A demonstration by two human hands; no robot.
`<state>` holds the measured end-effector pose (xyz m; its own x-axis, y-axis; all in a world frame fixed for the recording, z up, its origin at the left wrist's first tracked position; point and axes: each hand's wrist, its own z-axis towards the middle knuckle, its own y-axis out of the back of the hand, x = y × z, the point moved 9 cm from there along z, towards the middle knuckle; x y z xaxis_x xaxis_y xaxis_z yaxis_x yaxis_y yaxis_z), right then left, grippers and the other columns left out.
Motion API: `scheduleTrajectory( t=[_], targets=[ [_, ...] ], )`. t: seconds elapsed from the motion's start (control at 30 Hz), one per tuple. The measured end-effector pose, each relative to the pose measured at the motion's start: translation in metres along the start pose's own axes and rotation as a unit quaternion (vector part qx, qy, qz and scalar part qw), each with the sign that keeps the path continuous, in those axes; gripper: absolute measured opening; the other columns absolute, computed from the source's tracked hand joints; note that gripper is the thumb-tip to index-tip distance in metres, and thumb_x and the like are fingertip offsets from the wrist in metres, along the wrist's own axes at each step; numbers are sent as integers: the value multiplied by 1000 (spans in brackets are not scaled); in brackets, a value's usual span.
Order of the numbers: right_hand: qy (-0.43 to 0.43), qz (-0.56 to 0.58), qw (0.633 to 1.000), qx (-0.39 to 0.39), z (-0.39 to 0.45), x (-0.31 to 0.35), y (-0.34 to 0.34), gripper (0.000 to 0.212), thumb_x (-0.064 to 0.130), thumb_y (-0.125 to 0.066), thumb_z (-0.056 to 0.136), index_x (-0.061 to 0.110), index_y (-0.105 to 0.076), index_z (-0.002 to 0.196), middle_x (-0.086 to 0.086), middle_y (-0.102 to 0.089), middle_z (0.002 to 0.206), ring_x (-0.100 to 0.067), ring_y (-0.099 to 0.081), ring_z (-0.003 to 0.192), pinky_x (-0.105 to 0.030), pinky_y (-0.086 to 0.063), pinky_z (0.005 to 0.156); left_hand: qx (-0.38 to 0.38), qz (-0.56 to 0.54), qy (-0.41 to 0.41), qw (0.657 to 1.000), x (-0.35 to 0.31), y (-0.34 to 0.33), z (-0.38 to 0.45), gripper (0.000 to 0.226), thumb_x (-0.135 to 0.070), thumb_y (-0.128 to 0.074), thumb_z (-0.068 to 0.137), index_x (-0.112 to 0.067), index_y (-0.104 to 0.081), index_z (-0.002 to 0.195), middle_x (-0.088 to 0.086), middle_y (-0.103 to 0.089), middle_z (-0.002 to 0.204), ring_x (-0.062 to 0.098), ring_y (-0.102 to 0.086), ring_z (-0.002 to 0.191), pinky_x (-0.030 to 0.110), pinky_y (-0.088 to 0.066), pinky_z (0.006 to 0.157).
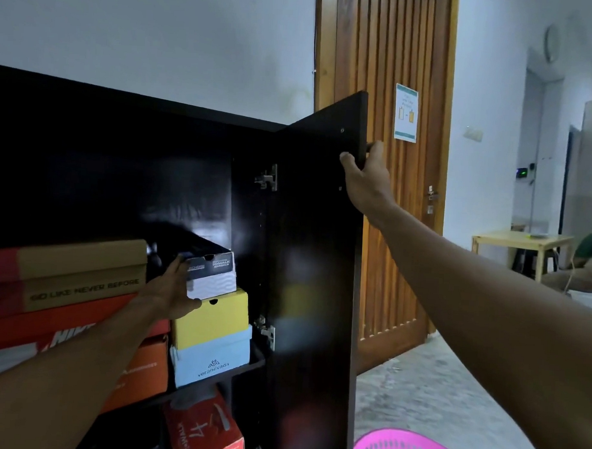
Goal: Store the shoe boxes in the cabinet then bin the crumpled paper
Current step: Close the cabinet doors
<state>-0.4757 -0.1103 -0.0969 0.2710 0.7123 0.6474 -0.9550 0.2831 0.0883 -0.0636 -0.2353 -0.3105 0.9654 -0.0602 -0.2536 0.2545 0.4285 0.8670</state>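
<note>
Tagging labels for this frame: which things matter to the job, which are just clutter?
Job:
- white shoe box, left hand on it
- yellow box and blue box below it
- cabinet door, right hand gripping its edge
- pink basket

Clutter:
- wooden door, its poster
- small table

Slatted wooden door (382, 200) (poster (406, 112) attached); pale table (522, 240) beyond.

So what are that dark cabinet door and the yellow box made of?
The cabinet door looks like dark laminated board: flat slab, square edge, faint sheen, metal hinges screwed on. The yellow box looks like matte cardboard, with a separate lid and a punched finger hole.
</note>
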Motion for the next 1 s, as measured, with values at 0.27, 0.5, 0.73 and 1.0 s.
scheduleTrajectory(
  t=[0.27,0.5,0.73,1.0],
  targets=[
    [53,65,995,-60,-20,26,-60,32,17,-59,96,9,-37,118,-18,-61,98,-23,-61,79,-27,-53,63,12,25,-29,999,-27,18,-18,103,-39,-80,79,-17,-22,161,-6,-9,171,22,-57,133,38,-48,108],
    [54,137,983,-114,-36,40,-123,49,16,-77,83,12,-43,118,4,-63,90,-17,-70,84,-17,-57,74,-45,-41,-22,998,-39,53,-48,86,-55,-59,62,-23,-53,142,11,-49,137,34,-61,119,41,-53,100],
    [26,120,976,-182,-44,47,-201,56,61,-66,83,15,-51,109,-3,-69,96,-23,-66,88,-34,-51,77,-238,-145,-45,959,-35,150,-95,38,-24,-76,87,-19,-68,124,-1,-57,114,17,-67,91,31,-56,81],
    [-35,108,988,-104,-20,35,-269,37,39,-39,107,6,-54,118,-16,-61,114,-24,-53,94,-28,-47,78,-450,-158,-89,875,-37,301,-208,18,-25,-72,88,-23,-70,106,-6,-61,102,5,-65,86,19,-56,74]
  ],
)
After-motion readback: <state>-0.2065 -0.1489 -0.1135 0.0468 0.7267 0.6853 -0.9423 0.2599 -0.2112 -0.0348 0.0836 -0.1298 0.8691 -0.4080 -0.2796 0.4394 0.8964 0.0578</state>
